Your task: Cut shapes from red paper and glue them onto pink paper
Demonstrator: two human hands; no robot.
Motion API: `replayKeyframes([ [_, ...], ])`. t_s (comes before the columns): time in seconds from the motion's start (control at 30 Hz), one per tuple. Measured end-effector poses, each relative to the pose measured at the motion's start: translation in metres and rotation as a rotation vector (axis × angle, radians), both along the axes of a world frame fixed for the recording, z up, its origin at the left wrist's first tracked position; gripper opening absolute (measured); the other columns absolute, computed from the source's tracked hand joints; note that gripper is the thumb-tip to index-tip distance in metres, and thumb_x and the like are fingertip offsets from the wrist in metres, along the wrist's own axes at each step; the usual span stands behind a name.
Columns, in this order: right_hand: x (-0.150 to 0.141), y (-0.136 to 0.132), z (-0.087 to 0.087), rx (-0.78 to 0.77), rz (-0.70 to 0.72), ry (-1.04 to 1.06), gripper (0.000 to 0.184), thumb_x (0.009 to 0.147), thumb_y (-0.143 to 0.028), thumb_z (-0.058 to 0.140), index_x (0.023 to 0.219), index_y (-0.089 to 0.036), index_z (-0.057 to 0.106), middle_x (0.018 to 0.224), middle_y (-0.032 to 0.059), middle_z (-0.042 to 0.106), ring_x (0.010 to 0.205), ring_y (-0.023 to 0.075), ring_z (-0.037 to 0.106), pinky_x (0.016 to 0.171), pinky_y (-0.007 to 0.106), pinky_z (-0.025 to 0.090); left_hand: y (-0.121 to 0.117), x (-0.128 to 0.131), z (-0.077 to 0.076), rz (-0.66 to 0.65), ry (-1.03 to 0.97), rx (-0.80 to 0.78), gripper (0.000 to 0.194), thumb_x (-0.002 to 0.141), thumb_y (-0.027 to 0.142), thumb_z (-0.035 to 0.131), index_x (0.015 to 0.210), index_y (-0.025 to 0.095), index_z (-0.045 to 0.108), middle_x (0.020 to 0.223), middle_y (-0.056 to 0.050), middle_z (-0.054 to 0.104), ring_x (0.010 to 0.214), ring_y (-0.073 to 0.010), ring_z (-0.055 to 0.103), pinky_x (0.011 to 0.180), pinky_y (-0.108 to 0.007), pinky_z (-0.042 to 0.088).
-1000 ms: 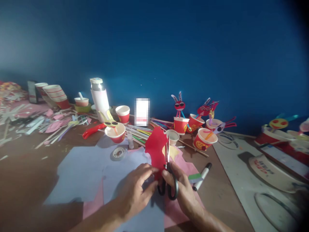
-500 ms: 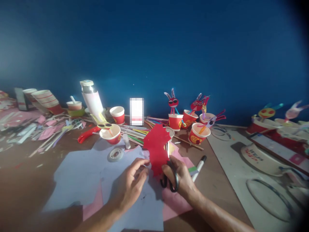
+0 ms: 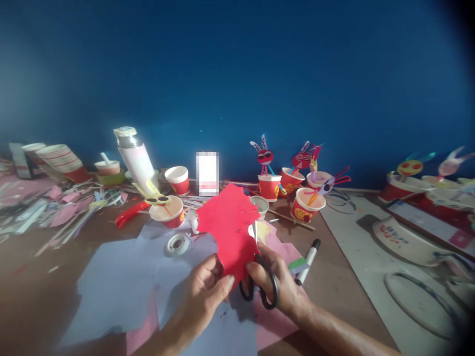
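While the left hand (image 3: 206,292) pinches the near left edge of the red paper (image 3: 230,222) between thumb and fingers, the right hand (image 3: 285,283) is wrapped around the handles of the scissors (image 3: 275,289). So both grips are closed on something, though I can't tell how far the blades are parted, since the paper covers most of them. They're up against its right edge.

Progress-wise, I'd call it partway: curved bites are already out of both sides and the right edge is jagged, but a broad middle area is uncut. It's bright, plain red, wide at the far end and narrower toward the hands, with a few small dark marks that could be slits or ink.

It's held above blue sheets (image 3: 115,282) on the counter (image 3: 334,291). Left of the red paper sits a tape roll (image 3: 169,245); right of it, a marker (image 3: 308,262); beyond it to the right, a red cup (image 3: 269,189) with a bug-like figure.
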State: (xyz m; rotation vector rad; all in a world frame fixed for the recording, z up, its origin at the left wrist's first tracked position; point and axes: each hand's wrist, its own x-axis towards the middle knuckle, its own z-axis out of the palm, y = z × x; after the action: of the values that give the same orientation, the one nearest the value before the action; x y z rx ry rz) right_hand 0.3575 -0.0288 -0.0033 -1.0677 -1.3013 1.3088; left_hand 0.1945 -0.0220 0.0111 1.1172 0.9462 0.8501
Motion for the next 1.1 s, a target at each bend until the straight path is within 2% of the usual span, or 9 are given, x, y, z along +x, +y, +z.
replayKeyframes([
  [0.13, -0.001, -0.001, -0.004, -0.001, -0.017, 0.016, 0.023, 0.081, -0.037, 0.058, 0.079, -0.018, 0.046, 0.053, -0.0005, 0.06, 0.045, 0.0123, 0.053, 0.042, 0.022, 0.039, -0.005, 0.001, -0.002, 0.005, 0.048, 0.003, 0.037, 0.073, 0.036, 0.068, 0.106, 0.019, 0.063, 0.066, 0.0, 0.062, 0.05, -0.0078, 0.043, 0.048, -0.017, 0.035],
  [0.27, -0.003, -0.002, -0.011, 0.011, -0.021, 0.009, 0.026, 0.086, -0.043, 0.053, 0.083, -0.017, 0.048, 0.055, -0.0001, 0.059, 0.045, 0.0114, 0.05, 0.041, 0.022, 0.037, -0.003, -0.001, -0.006, 0.046, 0.063, 0.021, 0.037, 0.074, 0.035, 0.066, 0.107, 0.018, 0.063, 0.06, 0.002, 0.058, 0.052, -0.0093, 0.043, 0.049, -0.018, 0.033],
  [0.43, -0.006, -0.003, -0.012, 0.023, -0.215, 0.045, 0.029, 0.087, -0.047, 0.051, 0.086, -0.019, 0.047, 0.058, -0.0024, 0.054, 0.049, 0.0105, 0.049, 0.046, 0.021, 0.04, 0.008, -0.009, 0.001, 0.113, 0.074, 0.063, 0.033, 0.074, 0.036, 0.063, 0.1, 0.016, 0.061, 0.06, 0.002, 0.055, 0.056, -0.0106, 0.043, 0.055, -0.02, 0.037],
  [0.53, -0.004, -0.004, -0.009, -0.003, -0.269, 0.056, 0.034, 0.088, -0.05, 0.048, 0.104, -0.02, 0.045, 0.06, -0.0025, 0.055, 0.049, 0.0114, 0.049, 0.044, 0.021, 0.04, 0.014, -0.016, 0.007, 0.195, 0.146, 0.09, 0.03, 0.073, 0.034, 0.063, 0.096, 0.015, 0.06, 0.056, 0.004, 0.052, 0.056, -0.0109, 0.043, 0.057, -0.02, 0.037],
  [0.63, -0.002, -0.007, -0.009, 0.026, -0.197, 0.073, 0.04, 0.09, -0.052, 0.043, 0.117, -0.022, 0.04, 0.066, -0.0011, 0.056, 0.057, 0.0141, 0.052, 0.047, 0.023, 0.042, 0.016, -0.018, 0.01, 0.245, 0.176, 0.104, 0.033, 0.072, 0.033, 0.063, 0.099, 0.015, 0.057, 0.058, 0.004, 0.054, 0.056, -0.0112, 0.044, 0.056, -0.02, 0.038],
  [0.8, -0.002, -0.014, -0.016, 0.122, -0.13, 0.017, 0.039, 0.089, -0.055, 0.043, 0.112, -0.025, 0.047, 0.087, 0.0031, 0.056, 0.077, 0.0176, 0.053, 0.07, 0.031, 0.047, 0.017, -0.017, 0.012, 0.246, 0.144, 0.19, 0.023, 0.075, 0.029, 0.059, 0.095, 0.018, 0.057, 0.058, 0.005, 0.055, 0.056, -0.0113, 0.046, 0.058, -0.02, 0.039],
  [0.97, -0.004, -0.015, -0.018, 0.097, -0.025, -0.05, 0.04, 0.088, -0.055, 0.045, 0.112, -0.023, 0.047, 0.073, -0.0002, 0.054, 0.068, 0.0168, 0.05, 0.062, 0.029, 0.044, 0.018, -0.016, 0.014, 0.248, 0.161, 0.191, 0.02, 0.076, 0.027, 0.059, 0.094, 0.019, 0.057, 0.058, 0.005, 0.055, 0.055, -0.0105, 0.047, 0.057, -0.019, 0.038],
  [1.03, -0.001, -0.011, -0.01, 0.073, 0.001, -0.056, 0.039, 0.087, -0.053, 0.048, 0.108, -0.021, 0.049, 0.069, -0.0009, 0.054, 0.064, 0.0162, 0.05, 0.058, 0.028, 0.043, 0.019, -0.016, 0.015, 0.213, 0.145, 0.173, 0.018, 0.074, 0.026, 0.059, 0.091, 0.018, 0.058, 0.057, 0.005, 0.055, 0.054, -0.0102, 0.047, 0.055, -0.019, 0.038],
  [1.1, 0.008, -0.006, 0.005, 0.089, -0.037, -0.022, 0.035, 0.086, -0.05, 0.051, 0.105, -0.02, 0.048, 0.067, -0.0017, 0.054, 0.061, 0.0154, 0.051, 0.056, 0.027, 0.043, 0.019, -0.017, 0.016, 0.109, 0.107, 0.136, 0.018, 0.072, 0.023, 0.059, 0.089, 0.017, 0.06, 0.059, 0.004, 0.056, 0.053, -0.0099, 0.046, 0.053, -0.02, 0.038],
])
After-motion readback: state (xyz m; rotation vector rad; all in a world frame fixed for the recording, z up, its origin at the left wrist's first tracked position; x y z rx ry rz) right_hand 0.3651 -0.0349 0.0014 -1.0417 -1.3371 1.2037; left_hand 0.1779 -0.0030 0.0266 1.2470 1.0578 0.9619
